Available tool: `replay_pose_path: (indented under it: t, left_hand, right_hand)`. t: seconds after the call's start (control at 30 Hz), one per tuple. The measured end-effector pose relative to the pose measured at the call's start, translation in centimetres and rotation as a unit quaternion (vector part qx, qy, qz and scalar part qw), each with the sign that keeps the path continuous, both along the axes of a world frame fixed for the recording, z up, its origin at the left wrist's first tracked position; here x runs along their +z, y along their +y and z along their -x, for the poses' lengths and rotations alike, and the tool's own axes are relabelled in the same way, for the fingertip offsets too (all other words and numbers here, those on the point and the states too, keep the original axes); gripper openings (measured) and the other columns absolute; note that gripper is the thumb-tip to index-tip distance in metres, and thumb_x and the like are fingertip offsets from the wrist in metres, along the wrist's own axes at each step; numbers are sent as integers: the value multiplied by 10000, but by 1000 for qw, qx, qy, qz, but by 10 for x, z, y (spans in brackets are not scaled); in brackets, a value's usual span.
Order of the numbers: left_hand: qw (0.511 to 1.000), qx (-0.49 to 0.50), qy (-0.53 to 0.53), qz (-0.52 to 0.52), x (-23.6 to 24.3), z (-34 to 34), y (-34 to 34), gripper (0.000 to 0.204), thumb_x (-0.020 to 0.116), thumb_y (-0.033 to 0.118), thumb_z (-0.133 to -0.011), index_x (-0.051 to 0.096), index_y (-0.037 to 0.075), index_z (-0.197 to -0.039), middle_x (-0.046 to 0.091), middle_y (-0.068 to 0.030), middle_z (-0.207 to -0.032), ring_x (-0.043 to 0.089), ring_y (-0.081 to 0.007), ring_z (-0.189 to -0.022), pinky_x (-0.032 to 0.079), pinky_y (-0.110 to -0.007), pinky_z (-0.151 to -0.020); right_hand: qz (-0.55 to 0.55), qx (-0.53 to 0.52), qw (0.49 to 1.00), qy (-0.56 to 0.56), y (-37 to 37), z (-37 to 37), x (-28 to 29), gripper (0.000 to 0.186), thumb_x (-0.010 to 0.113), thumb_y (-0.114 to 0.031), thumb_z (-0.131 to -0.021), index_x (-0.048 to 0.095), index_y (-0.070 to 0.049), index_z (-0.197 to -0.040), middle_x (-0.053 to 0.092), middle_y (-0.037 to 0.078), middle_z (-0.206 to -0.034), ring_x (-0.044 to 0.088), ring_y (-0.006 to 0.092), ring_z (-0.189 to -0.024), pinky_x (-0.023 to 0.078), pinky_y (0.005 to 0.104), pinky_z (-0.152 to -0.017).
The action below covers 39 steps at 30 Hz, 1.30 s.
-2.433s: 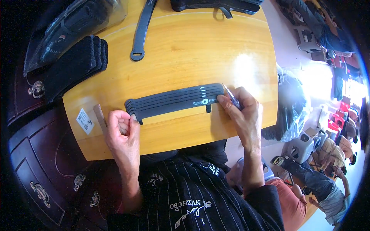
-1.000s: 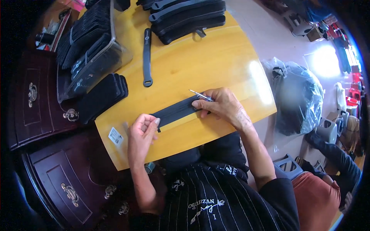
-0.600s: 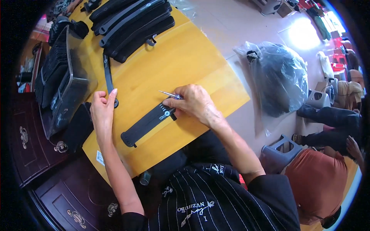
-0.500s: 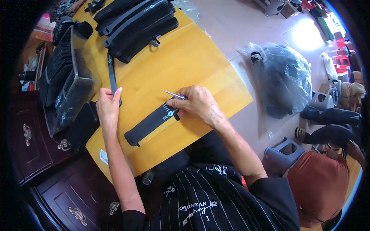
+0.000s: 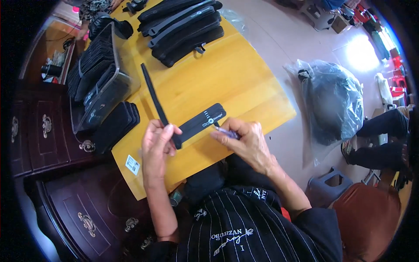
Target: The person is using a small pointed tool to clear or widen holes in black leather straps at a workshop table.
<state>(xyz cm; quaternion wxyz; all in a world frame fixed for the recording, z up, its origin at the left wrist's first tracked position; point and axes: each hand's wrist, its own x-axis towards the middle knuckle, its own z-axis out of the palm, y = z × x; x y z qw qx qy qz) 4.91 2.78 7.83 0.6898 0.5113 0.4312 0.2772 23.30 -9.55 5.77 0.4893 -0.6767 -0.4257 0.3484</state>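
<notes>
My left hand (image 5: 159, 142) is closed around the lower part of a narrow black strap (image 5: 153, 94), which slants up and away above the table. Beneath it a wider flat black fabric strip (image 5: 196, 126) with white print lies on the wood, its near-left end partly covered by the strap and my fingers. My right hand (image 5: 248, 142), just right of the strip's printed end, pinches a slim tool (image 5: 228, 132) with a purplish handle. The tool's tip points left toward the strip; its exact kind is unclear.
Stacked black fabric strips (image 5: 183, 32) lie at the table's far side. At left stands a clear bin (image 5: 118, 83) of black pieces, with more black pieces (image 5: 117, 126) beside it. A plastic-wrapped bundle (image 5: 331, 105) and grey stool (image 5: 327, 185) are on the floor at right.
My left hand has moved right, lifting the narrow strap over the flat strip. My right hand has shifted off the strip's end, still with the tool. The whole view has shifted too.
</notes>
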Motion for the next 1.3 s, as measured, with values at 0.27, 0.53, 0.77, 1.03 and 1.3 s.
replay_pose_path:
  t: [0.27, 0.53, 0.77, 1.03, 1.3]
  left_hand:
    - [982, -8, -181, 42, 3, -15, -62, 317, 672, 132, -833, 485, 68, -1080, 588, -80, -910, 522, -68, -688, 410, -157, -536]
    - [965, -13, -262, -9, 11, -9, -88, 158, 533, 98, -903, 403, 59, -985, 479, -119, -895, 448, -93, -521, 361, -171, -391]
    - [966, 35, -245, -78, 8, -4, -106, 214, 511, 139, -961, 461, 1, -1117, 489, -141, -963, 480, -118, -536, 378, -183, -413]
    - [931, 41, -142, -334, -2, 1, -120, 250, 545, 251, -959, 522, 5, -1004, 492, -130, -951, 475, -119, -525, 377, -200, -407]
    - [971, 80, -132, -184, 0, 16, -127, 161, 478, 151, -987, 492, -9, -996, 492, -133, -978, 533, -120, -561, 417, -200, -416]
  right_hand:
    - [-185, 35, 969, -159, -32, 38, 26, 443, 808, -324, -716, 616, -29, -986, 651, 64, -771, 639, 159, -592, 495, 260, -496]
    - [-187, -1, 977, -101, -55, 44, 27, 238, 739, -211, -793, 590, -38, -863, 612, 84, -689, 622, 210, -572, 471, 291, -480]
    - [-154, -19, 971, -184, -62, 48, 35, 248, 676, -254, -847, 570, -30, -843, 561, 105, -636, 595, 246, -548, 454, 320, -469]
    - [0, 121, 709, 695, -65, 49, 28, 303, 528, -309, -974, 587, -50, -830, 473, -53, -588, 280, -1, -422, 171, 167, -363]
    - [-168, 76, 956, -228, -66, 55, 34, 264, 608, -243, -909, 508, -38, -775, 538, 74, -636, 549, 223, -534, 414, 300, -465]
